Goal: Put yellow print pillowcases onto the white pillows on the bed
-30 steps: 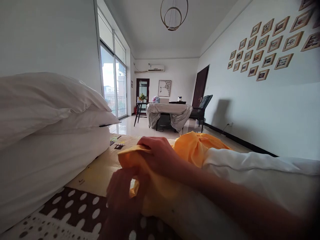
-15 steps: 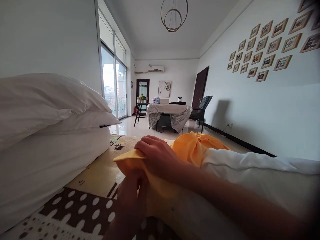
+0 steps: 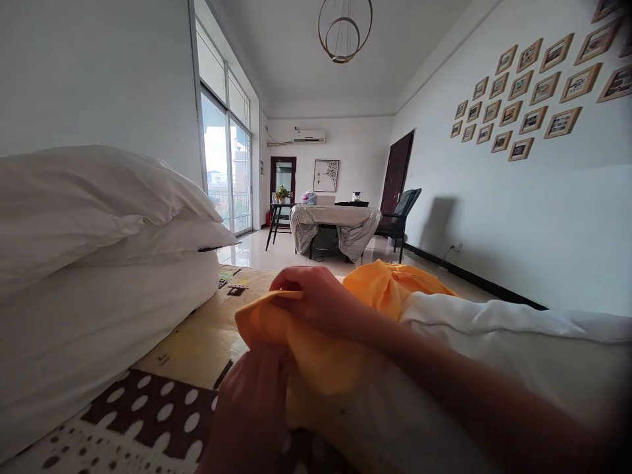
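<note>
A yellow-orange fabric cover (image 3: 320, 355) lies over the near end of a white pillow (image 3: 474, 316) with a seam along its edge. My right hand (image 3: 320, 296) reaches across from the right and grips the cover's upper edge, fingers curled over it. Just below, my left hand (image 3: 251, 395) is closed at the corner of the same fabric, its fingertips hidden in the folds. Between the two hands the cloth edge stands up in a loose flap. More of the orange fabric lies bunched beyond my right forearm.
White pillows (image 3: 99, 197) are stacked on the left. A patterned brown and cream blanket (image 3: 182, 355) lies beneath. Farther off stand a covered table (image 3: 340, 214), a black chair (image 3: 402, 214) and a small stand with a plant (image 3: 281, 192). Glass doors (image 3: 224, 158) are at the left.
The cloth corner has shifted slightly right and its edge has folded up. My left hand has turned, its back now showing more; my right fingers have lifted and bent over the edge.
</note>
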Tool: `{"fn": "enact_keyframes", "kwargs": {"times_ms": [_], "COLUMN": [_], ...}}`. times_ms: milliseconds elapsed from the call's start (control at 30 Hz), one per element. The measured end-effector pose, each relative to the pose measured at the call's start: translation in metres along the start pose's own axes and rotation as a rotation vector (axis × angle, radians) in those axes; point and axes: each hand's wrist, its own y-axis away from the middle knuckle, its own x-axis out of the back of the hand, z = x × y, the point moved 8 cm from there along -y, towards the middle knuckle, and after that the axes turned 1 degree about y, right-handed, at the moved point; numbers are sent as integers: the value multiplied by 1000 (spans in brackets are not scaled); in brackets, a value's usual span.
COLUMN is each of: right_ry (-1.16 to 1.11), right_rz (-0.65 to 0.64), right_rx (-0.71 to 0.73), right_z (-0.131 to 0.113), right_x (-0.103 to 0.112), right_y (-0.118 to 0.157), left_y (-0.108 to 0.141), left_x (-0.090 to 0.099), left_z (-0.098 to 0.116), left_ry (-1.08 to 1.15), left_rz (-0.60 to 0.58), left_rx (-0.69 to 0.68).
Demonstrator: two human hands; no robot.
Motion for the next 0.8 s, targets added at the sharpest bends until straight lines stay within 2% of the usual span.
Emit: {"fn": "enact_keyframes", "kwargs": {"times_ms": [133, 233, 367, 467, 567, 700, 800], "right_ry": [6, 29, -12, -39, -49, -6, 60], "right_rz": [-24, 15, 92, 98, 66, -43, -113], "right_rx": [-34, -7, 83, 97, 91, 102, 113], "right_z": [2, 4, 1, 0, -2, -6, -8], "right_x": [9, 15, 21, 22, 21, 11, 3], "right_y": [5, 7, 8, 9, 11, 15, 17], "left_y": [1, 3, 8, 13, 16, 13, 7], "left_x": [-4, -6, -4, -11, -20, -28, -32], "left_z": [0, 2, 16, 20, 16, 13, 8], "left_ry": [17, 15, -14, -27, -50, -22, 60], "left_rz": [-24, -48, -51, -148, -252, -323, -369], "left_rx": [15, 26, -79, -127, -88, -21, 82]}}
